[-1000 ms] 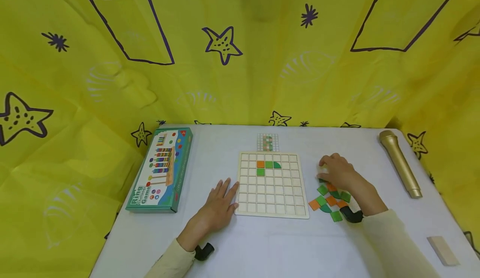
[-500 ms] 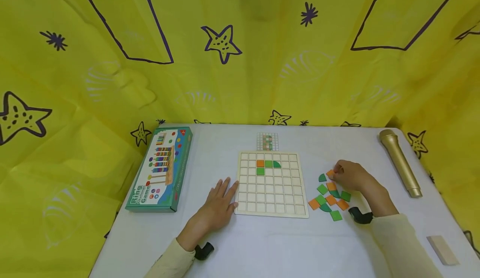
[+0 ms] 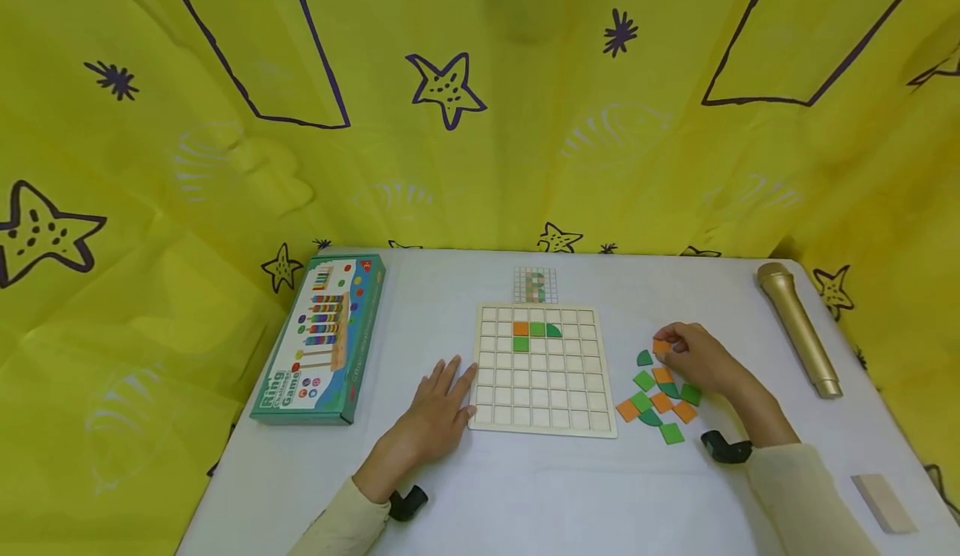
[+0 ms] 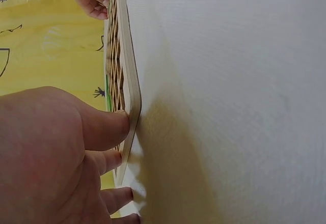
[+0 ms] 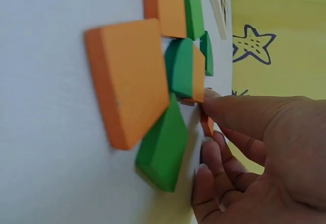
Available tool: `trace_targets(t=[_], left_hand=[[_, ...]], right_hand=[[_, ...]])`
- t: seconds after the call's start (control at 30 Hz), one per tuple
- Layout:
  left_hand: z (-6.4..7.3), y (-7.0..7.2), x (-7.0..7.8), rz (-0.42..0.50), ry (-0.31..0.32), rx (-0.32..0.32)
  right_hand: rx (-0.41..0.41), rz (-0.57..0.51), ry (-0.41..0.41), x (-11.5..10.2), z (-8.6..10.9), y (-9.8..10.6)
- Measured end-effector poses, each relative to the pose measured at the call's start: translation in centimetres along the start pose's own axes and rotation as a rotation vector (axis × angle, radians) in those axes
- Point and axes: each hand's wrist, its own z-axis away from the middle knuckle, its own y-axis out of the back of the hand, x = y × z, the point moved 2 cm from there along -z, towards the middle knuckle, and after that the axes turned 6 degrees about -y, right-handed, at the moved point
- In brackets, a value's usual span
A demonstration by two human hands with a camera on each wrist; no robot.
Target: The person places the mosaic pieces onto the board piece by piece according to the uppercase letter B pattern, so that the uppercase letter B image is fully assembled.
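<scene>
Orange tile: it is sitting between thumb and fingers at the far end of the loose tiles, to the right of the board; whether it is touching the counter, I cannot tell.
Right hand: its fingers are pinching that tile, with part of the orange face showing past them.
Weight and feel: it is looking like painted wood, so I am guessing it light, stiff and hard to break, perhaps slightly slippery on its smooth faces.
Best hold: the thick edges are offering a good pinch; I am favouring two opposite sides, leaving the underside bare.
Loose tiles: green and orange pieces are lying scattered nearby, some touching, so a careless finger could be nudging a neighbour.
Board: it is lying flat, its ribs forming square compartments; four seated tiles are filling some toward the far side.
Left hand: its fingers are spreading straight and touching the board's left edge, pinching nothing that I can see.
Pattern card: it is lying just beyond the board, showing a small coloured grid.
Counter ends: a game box is lying at left, a gold microphone and a pale block at right.
</scene>
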Motion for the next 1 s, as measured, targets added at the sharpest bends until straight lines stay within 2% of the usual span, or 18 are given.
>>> trace_targets(t=[0.33, 0.63, 1.0], left_hand=[[0.20, 0.50, 0.36, 0.004, -0.003, -0.005], [0.23, 0.42, 0.42, -0.003, -0.005, -0.002], [0.16, 0.44, 0.39, -0.012, -0.003, -0.002]], right_hand=[[0.062, 0.011, 0.017, 0.13, 0.04, -0.71], [0.046, 0.018, 0.018, 0.06, 0.37, -0.39], [0.089, 0.005, 0.013, -0.61, 0.11, -0.63]])
